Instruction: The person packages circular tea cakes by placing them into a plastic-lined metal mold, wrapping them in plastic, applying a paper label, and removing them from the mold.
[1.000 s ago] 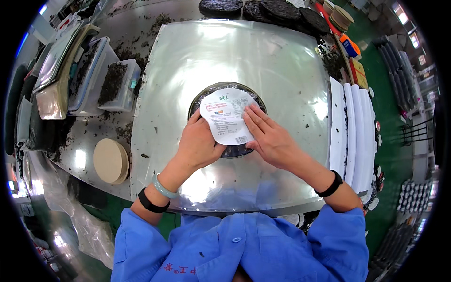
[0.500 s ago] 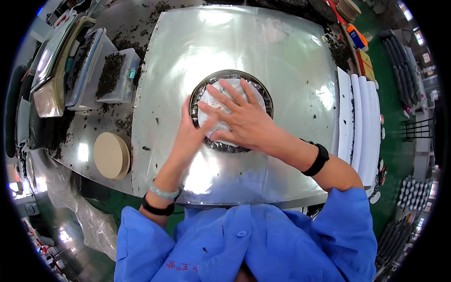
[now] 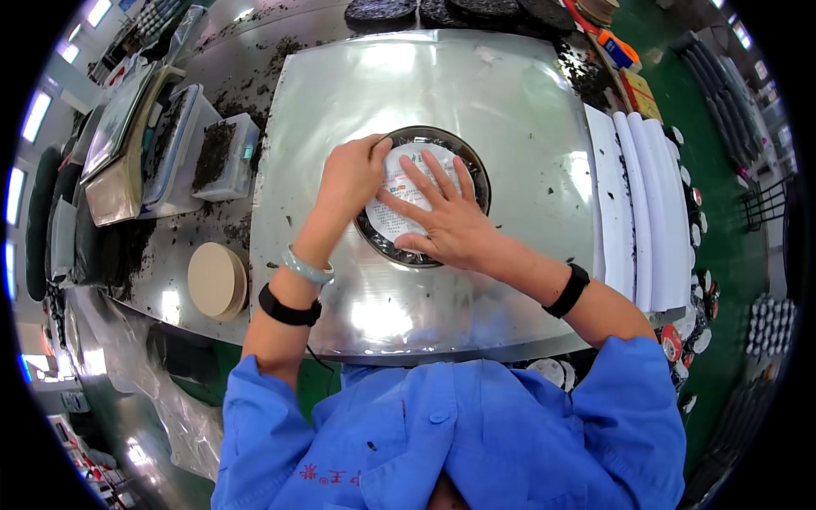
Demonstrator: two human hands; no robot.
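In front of me a round, shallow metal dish (image 3: 486, 189) rests on the shiny metal sheet (image 3: 527, 280). Inside it lies a white paper disc (image 3: 393, 212) with print, edged by dark, glossy, crinkled material. My right hand (image 3: 446, 223) presses flat on the disc, fingers spread. At the dish's upper left rim my left hand (image 3: 351, 176) has its fingers bent together; whatever is pinched there is hidden. Part of the disc shows between the two hands.
Left of the sheet are a stack of beige round boards (image 3: 217, 280) and clear plastic tubs (image 3: 228, 157) with dark flakes. Rolled white paper sheets (image 3: 650, 212) lie at the right. Dark round cakes (image 3: 380, 12) and an orange-blue cutter (image 3: 618, 49) sit at the back.
My left hand has moved up from the dish's lower left side to its upper left rim, uncovering more of the disc. My right hand stays on the disc, slightly farther right.
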